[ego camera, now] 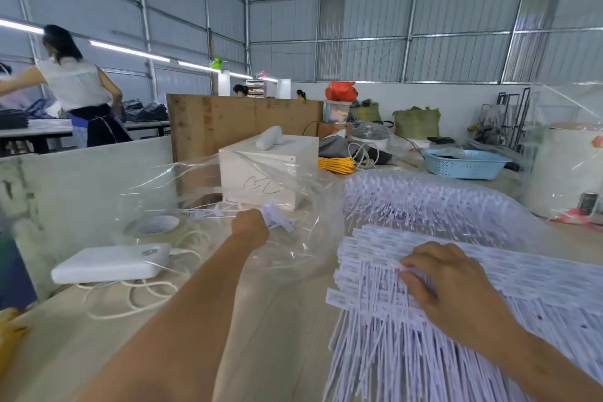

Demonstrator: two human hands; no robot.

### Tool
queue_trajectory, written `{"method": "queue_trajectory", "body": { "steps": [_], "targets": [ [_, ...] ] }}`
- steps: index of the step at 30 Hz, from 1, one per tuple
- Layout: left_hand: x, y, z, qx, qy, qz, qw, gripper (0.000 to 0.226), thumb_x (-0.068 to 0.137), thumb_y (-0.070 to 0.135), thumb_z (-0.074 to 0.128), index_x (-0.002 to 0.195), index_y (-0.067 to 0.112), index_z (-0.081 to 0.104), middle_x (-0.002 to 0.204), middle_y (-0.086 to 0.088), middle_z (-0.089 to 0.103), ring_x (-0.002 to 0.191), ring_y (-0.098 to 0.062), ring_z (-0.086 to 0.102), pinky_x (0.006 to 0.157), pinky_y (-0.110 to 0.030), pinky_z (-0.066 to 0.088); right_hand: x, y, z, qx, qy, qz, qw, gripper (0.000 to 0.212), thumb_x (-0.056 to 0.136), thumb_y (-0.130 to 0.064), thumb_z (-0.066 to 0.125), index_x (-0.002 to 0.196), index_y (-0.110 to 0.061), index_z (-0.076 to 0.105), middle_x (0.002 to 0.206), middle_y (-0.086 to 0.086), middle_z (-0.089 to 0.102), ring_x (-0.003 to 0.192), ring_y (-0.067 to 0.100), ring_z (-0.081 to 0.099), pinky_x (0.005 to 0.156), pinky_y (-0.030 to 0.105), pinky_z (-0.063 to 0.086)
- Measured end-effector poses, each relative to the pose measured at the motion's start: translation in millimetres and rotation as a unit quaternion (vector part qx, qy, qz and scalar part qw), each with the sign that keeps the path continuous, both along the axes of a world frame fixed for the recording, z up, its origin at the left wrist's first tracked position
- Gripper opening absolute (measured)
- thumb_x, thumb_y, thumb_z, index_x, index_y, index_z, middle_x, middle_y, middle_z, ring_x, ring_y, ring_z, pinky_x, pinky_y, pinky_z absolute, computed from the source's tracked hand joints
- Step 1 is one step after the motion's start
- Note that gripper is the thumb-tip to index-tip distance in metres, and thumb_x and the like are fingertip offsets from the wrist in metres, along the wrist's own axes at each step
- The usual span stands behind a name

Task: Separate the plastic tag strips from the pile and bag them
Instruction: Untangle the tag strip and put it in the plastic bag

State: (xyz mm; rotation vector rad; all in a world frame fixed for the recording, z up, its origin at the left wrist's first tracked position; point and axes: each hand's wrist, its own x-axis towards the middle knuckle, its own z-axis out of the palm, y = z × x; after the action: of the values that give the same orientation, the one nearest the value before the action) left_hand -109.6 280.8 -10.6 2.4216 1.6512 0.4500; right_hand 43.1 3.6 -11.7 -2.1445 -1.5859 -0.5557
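A big pile of white plastic tag strips (440, 320) covers the table's right side, with more strips (424, 202) heaped behind it. My right hand (453, 284) rests on the near pile, its fingers curled onto the strips' label ends. My left hand (249, 227) is stretched forward and grips a small bunch of tag strips (277, 217) at the mouth of a clear plastic bag (293, 245) lying in the table's middle. Some strips (208, 213) lie inside the bag to the left of that hand.
A white box (270, 173) stands behind the bag. A white power bank (111, 263) with a looped cable and a tape roll (153, 225) lie at left. A blue basket (463, 163) and a white bucket (561, 170) stand at right. A person works at a far-left table.
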Motion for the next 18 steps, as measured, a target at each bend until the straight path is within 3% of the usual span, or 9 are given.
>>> {"method": "queue_trajectory", "body": {
  "steps": [3,8,11,15,18],
  "targets": [
    [10,-3,-7,0.02,0.066,-0.013,0.998,0.032,0.092,0.01,0.043,0.122,0.004,0.052,0.127,-0.012,0.054,0.124,-0.026,0.044,0.102,-0.03,0.035,2,-2,-5,0.013,-0.038,0.022,0.999,0.017,0.07,-0.011,0.081,0.085,-0.015,0.073,0.088,0.001,0.067,0.077,0.028,0.064,0.059,0.041,0.05],
    [18,-22,7,0.06,0.124,-0.029,0.99,0.038,0.09,0.013,0.046,0.128,0.005,0.047,0.132,-0.016,0.039,0.125,-0.031,0.035,0.103,-0.038,0.036,6,1,-10,0.008,-0.018,0.013,1.0,0.025,0.09,-0.024,0.06,0.113,-0.018,0.068,0.114,-0.002,0.061,0.108,0.025,0.054,0.08,0.036,0.037],
    [21,-49,30,0.091,0.151,-0.051,0.983,0.038,0.09,0.013,0.045,0.126,0.006,0.048,0.129,-0.015,0.042,0.123,-0.031,0.037,0.099,-0.04,0.037,5,4,-10,-0.012,-0.023,0.007,1.0,0.033,0.097,-0.032,0.045,0.127,-0.025,0.056,0.126,-0.009,0.051,0.119,0.018,0.043,0.087,0.032,0.032],
    [25,-108,65,0.139,0.118,-0.098,0.978,0.029,0.089,0.011,0.048,0.116,0.007,0.054,0.118,-0.012,0.053,0.114,-0.029,0.047,0.086,-0.034,0.042,0,10,-7,-0.042,-0.035,0.002,0.998,0.035,0.099,-0.034,0.034,0.131,-0.031,0.049,0.131,-0.014,0.044,0.12,0.012,0.037,0.089,0.029,0.03],
    [34,-158,75,0.151,0.042,-0.197,0.968,0.009,0.09,0.012,0.05,0.091,0.008,0.058,0.099,-0.007,0.058,0.103,-0.027,0.055,0.075,-0.031,0.043,-3,7,-6,-0.061,-0.032,0.019,0.997,0.034,0.099,-0.033,0.034,0.129,-0.03,0.05,0.133,-0.012,0.045,0.12,0.014,0.038,0.089,0.03,0.03]
  ]
}}
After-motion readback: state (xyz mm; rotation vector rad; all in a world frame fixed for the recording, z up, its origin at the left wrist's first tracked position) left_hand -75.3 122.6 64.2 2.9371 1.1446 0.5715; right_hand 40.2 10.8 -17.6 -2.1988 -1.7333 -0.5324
